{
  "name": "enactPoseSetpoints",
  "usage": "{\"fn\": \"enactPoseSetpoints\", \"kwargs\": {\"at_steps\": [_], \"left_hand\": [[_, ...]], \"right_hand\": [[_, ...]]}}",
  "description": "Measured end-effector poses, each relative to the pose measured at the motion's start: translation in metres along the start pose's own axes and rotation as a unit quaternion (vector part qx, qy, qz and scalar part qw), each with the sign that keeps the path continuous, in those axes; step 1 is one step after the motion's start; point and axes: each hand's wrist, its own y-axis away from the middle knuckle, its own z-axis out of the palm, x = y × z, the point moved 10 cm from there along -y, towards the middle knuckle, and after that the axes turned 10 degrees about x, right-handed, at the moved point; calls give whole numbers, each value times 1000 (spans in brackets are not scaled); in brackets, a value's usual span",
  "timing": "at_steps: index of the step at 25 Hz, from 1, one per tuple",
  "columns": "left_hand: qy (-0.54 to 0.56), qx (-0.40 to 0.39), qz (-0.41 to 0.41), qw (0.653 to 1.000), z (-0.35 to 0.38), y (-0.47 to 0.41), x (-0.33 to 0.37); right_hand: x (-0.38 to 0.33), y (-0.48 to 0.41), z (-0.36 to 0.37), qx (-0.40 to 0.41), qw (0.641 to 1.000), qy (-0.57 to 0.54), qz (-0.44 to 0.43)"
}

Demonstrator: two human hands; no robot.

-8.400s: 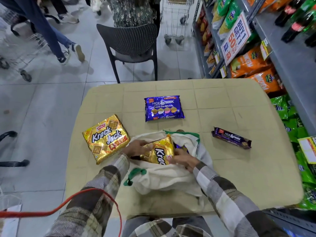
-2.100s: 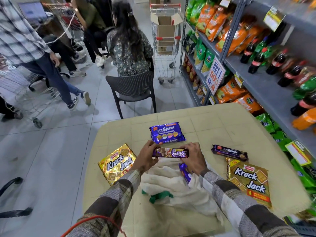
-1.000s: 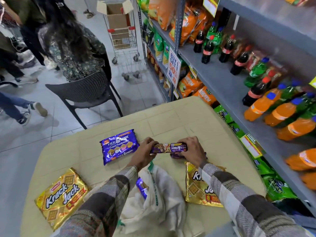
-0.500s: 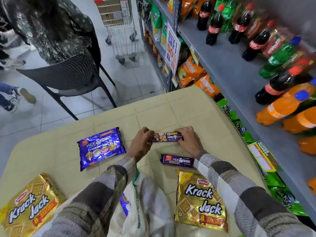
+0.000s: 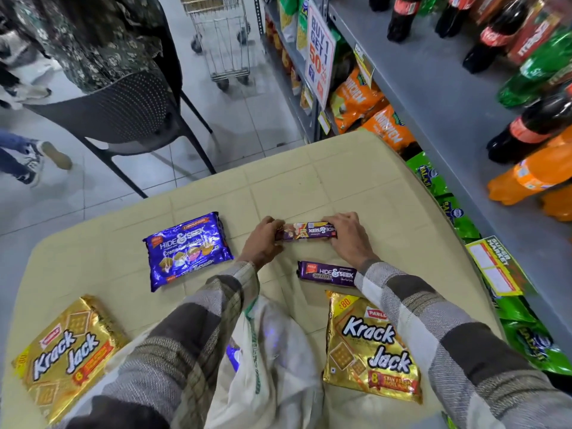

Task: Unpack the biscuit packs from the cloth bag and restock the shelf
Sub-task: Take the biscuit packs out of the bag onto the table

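Note:
A slim purple Hide & Seek biscuit pack (image 5: pixel 306 232) lies flat on the beige table (image 5: pixel 356 187), gripped at its two ends by my left hand (image 5: pixel 263 243) and my right hand (image 5: pixel 348 238). A second slim purple pack (image 5: pixel 326 273) lies just in front of it. A wide purple Hide & Seek pack (image 5: pixel 187 250) sits to the left. Gold Krack Jack packs lie at the near left (image 5: pixel 66 357) and near right (image 5: pixel 370 348). The white cloth bag (image 5: pixel 272 360) slumps between my arms, with something purple showing inside.
A grey shelf (image 5: pixel 433 88) runs along the right, holding soda bottles (image 5: pixel 532 128) with orange and green snack bags (image 5: pixel 387 125) below. A black chair (image 5: pixel 123 113) with a seated person stands beyond the table. A shopping trolley (image 5: pixel 219 35) is in the aisle.
Both hands have lowered the slim purple pack onto the table beyond the second slim pack. The view has tilted down and closer to the table.

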Motion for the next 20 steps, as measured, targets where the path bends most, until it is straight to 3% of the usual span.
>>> {"fn": "enactPoseSetpoints", "kwargs": {"at_steps": [2,6,10,13,17,20], "left_hand": [[-31,-23,17,999,-5,10,-9],[-5,125,30,992,-59,54,-46],[42,183,42,981,-92,124,-83],[57,159,27,985,-88,173,-99],[51,59,-78,994,-47,217,-130],[93,26,-111,989,-24,228,-126]], "right_hand": [[-7,6,0,-3,1000,25,-8],[-54,30,-8,43,997,-12,-60],[-119,69,11,24,991,-66,-115],[-151,101,31,-10,989,-89,-121],[-183,140,50,-55,984,-110,-128],[-191,164,68,-105,985,-63,-119]]}}
